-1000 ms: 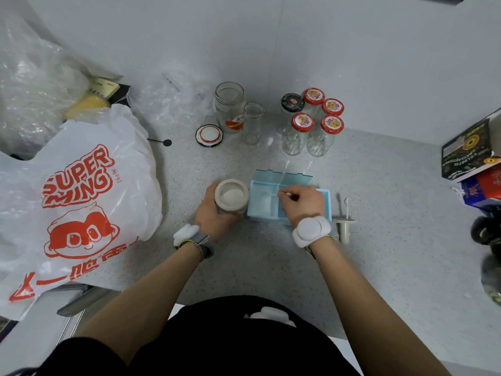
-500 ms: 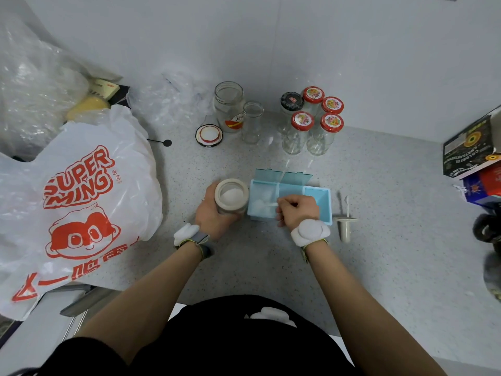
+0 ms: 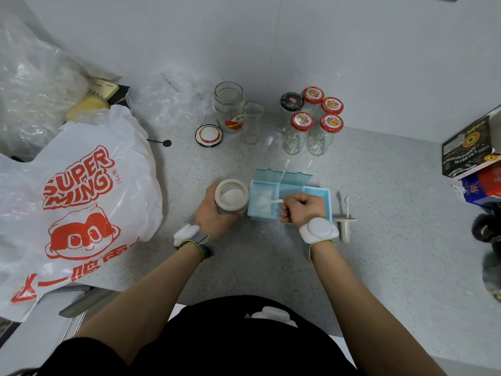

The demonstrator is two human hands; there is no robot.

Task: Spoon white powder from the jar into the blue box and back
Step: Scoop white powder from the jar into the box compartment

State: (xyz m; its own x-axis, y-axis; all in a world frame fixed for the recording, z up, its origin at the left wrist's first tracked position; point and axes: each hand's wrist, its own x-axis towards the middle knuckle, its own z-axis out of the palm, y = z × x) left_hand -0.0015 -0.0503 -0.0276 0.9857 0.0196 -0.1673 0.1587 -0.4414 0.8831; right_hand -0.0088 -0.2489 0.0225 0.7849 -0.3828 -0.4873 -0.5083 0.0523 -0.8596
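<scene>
Both hands are busy: the left hand (image 3: pixel 214 215) wraps around the jar (image 3: pixel 231 196), which stands upright on the speckled worktop (image 3: pixel 393 185) and holds white powder (image 3: pixel 230 195); the right hand (image 3: pixel 302 207) pinches the handle of a white spoon (image 3: pixel 267 201), its bowl heaped with powder inside the left compartment of the blue box (image 3: pixel 317 191); jar and box stand just beside each other, the box's lid open at the back.

A round clear jar (image 3: pixel 231 196) holding white powder stands upright, touching the open pale-blue plastic compartment box (image 3: pixel 290 202); a white plastic spoon (image 3: pixel 267 201) dips into its left compartment
</scene>
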